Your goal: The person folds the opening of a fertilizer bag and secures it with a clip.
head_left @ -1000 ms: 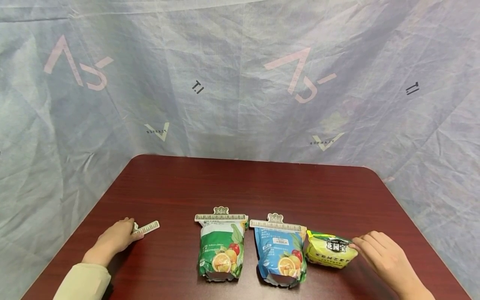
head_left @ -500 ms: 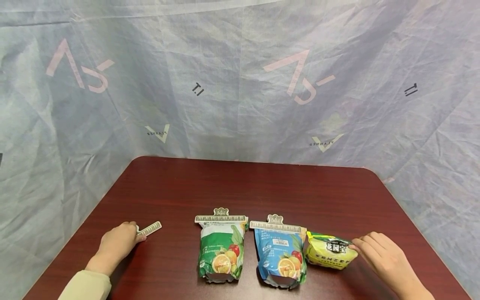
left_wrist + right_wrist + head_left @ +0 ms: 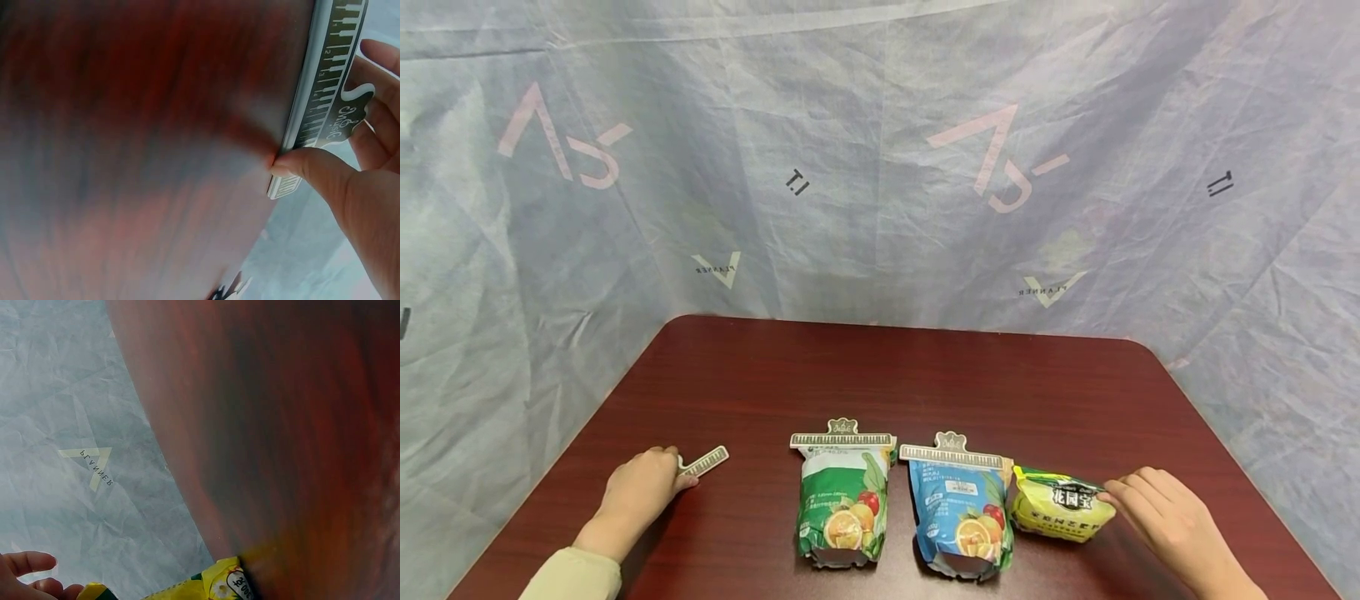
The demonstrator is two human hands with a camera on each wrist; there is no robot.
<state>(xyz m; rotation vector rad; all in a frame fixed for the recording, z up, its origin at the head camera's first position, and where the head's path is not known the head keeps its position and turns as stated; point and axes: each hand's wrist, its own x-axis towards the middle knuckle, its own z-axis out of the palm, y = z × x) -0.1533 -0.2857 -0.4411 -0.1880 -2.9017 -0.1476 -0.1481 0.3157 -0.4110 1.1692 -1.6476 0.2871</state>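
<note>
My left hand [image 3: 638,492] pinches a clip [image 3: 704,461] with piano-key markings at the table's left side. In the left wrist view the thumb presses the near edge of the clip [image 3: 325,81], with the other fingers behind it. At the right, my right hand [image 3: 1168,517] pinches the upper right corner of a yellow-green bag [image 3: 1060,507], which leans beside a blue pouch [image 3: 958,508]. Only a few fingers of that hand [image 3: 31,572] and part of the yellow bag [image 3: 194,589] show in the right wrist view.
A green pouch [image 3: 842,504] stands left of the blue one. Similar clips, one on the green pouch [image 3: 841,439] and one on the blue pouch [image 3: 951,455], close their tops. The dark red table [image 3: 880,375] is bordered by a grey cloth backdrop [image 3: 880,167].
My left hand and the clip have shifted slightly right, and its fingers have curled further in. The right hand and the bags keep their places; the whole head view has drifted slightly.
</note>
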